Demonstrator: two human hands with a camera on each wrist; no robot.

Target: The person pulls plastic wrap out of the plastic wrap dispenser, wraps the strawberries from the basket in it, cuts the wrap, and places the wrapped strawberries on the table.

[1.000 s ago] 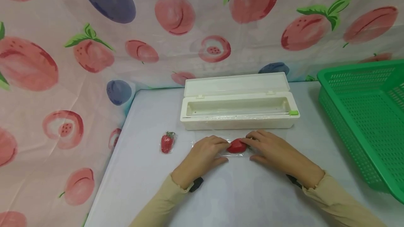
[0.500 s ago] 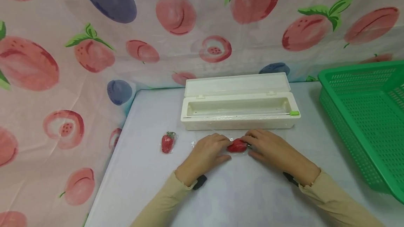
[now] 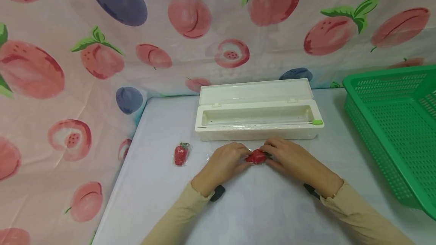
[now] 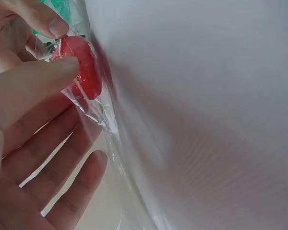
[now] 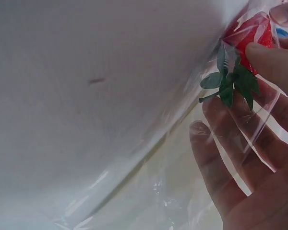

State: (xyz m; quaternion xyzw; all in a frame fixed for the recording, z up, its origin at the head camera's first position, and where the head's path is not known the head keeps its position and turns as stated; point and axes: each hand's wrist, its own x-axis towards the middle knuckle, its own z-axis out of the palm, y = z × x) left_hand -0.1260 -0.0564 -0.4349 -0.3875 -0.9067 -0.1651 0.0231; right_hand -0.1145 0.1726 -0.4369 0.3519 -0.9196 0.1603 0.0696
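Note:
A red strawberry (image 3: 257, 157) with green leaves (image 5: 228, 84) lies on its side between the two hands, in front of the white box. Clear plastic film (image 4: 93, 112) runs over and around it. My left hand (image 3: 225, 162) pinches its tip end, the thumb (image 4: 62, 72) pressed on the red side through the film. From the other side my right hand (image 3: 291, 160) holds the leafy end, its thumb (image 5: 269, 57) on the fruit and the other fingers behind the film. Off to the left, a second strawberry (image 3: 181, 155) lies wrapped in film.
Just behind the hands stands a long white film box (image 3: 259, 133), lid (image 3: 255, 93) raised, with a green slider (image 3: 317, 122) at its right end. A green plastic basket (image 3: 378, 150) stands on the right. Fruit-print cloth hangs behind the white table (image 3: 143, 192).
Both hands have drawn slightly closer together. Their thumbs have come in from the table onto the near side of the strawberry, and the film around it is gathered more tightly.

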